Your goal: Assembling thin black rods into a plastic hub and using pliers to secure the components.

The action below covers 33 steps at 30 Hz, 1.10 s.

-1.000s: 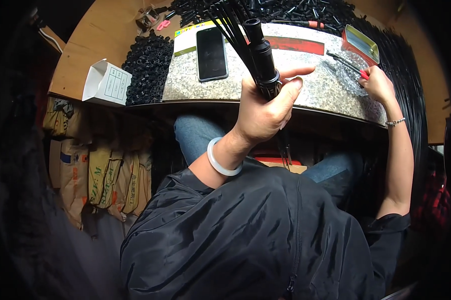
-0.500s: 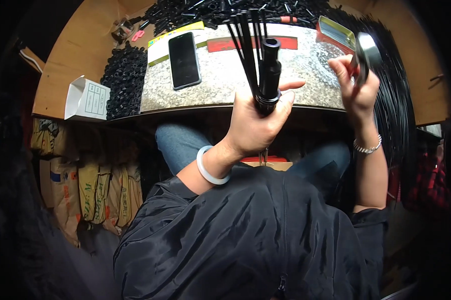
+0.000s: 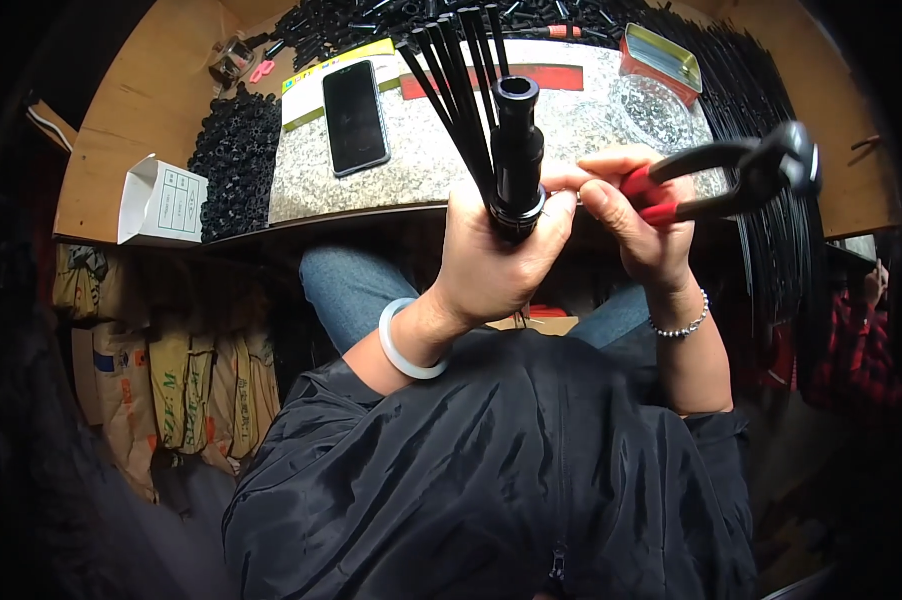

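Note:
Upright in my left hand (image 3: 491, 250) is a black ringed tube (image 3: 517, 150) with an open top end. The same hand's grip also takes in several thin black rods (image 3: 459, 110), which fan out away from me. My right hand (image 3: 656, 235) is closed around the red handles of a pair of pincers (image 3: 783, 168), whose black jaws point right. Right thumb and forefinger meet the fingertips of my left hand just right of the tube. Whether anything small lies between those fingertips is too small to make out.
A phone (image 3: 356, 120) lies on the speckled board (image 3: 306, 185). Black rings (image 3: 233, 165) are heaped left, beside a white box (image 3: 164, 203). A clear dish (image 3: 651, 110) and open tin (image 3: 663, 62) stand right, near loose black rods (image 3: 776, 225). Another person's plaid sleeve (image 3: 856, 350) shows far right.
My right hand has come in leftward to my left fingertips, and the pincers have swung round to point right. The tube and rods in my left hand shifted slightly left in view.

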Each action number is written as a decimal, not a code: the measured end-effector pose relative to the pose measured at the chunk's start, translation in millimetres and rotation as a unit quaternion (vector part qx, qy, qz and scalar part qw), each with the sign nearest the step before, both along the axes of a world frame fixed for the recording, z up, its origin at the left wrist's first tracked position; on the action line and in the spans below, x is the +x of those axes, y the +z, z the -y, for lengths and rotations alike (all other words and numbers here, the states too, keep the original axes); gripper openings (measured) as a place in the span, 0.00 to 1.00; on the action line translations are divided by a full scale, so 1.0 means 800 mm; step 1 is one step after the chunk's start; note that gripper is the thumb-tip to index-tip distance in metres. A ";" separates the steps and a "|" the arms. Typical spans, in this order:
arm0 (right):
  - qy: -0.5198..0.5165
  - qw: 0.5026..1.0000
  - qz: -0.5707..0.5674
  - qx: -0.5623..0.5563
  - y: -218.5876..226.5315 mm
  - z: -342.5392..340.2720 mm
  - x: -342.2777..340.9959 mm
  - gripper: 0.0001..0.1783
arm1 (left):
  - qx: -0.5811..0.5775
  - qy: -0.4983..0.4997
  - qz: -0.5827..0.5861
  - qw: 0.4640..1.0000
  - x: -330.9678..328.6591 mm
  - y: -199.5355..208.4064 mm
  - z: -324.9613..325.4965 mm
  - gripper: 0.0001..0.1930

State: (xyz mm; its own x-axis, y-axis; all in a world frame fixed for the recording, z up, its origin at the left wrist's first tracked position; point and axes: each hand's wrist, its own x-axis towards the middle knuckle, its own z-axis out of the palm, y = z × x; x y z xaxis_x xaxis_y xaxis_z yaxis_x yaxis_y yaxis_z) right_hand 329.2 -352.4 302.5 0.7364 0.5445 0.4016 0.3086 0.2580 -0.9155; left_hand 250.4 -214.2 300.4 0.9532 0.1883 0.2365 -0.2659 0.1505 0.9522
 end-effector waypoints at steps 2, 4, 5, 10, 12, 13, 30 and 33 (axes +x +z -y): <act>0.013 0.997 -0.059 0.052 -0.007 -0.002 0.000 0.10 | -0.006 -0.001 -0.003 1.000 -0.001 0.002 0.000 0.10; 0.000 0.996 -0.075 0.058 -0.002 -0.005 -0.005 0.09 | -0.020 -0.001 -0.004 1.000 0.000 0.004 0.001 0.10; -0.040 0.999 -0.010 0.029 -0.003 -0.005 -0.005 0.07 | -0.020 -0.001 -0.004 1.000 0.000 0.004 0.001 0.10; -0.151 0.965 0.211 -0.045 0.004 -0.009 -0.007 0.03 | -0.019 0.022 -0.015 0.999 0.001 -0.002 0.000 0.11; -0.139 0.948 0.286 -0.003 0.005 -0.011 0.003 0.09 | -0.018 0.025 -0.010 0.999 0.000 0.000 0.000 0.11; -0.127 0.942 0.311 0.008 0.001 -0.011 0.007 0.12 | -0.018 0.028 -0.004 0.999 -0.001 0.001 0.000 0.11; -0.209 0.904 0.370 0.048 0.002 -0.018 -0.003 0.10 | -0.015 0.009 0.022 1.000 0.000 0.010 -0.004 0.10; -0.132 0.916 0.360 0.120 -0.003 -0.030 -0.008 0.13 | -0.010 -0.004 0.041 0.999 0.002 0.008 -0.004 0.15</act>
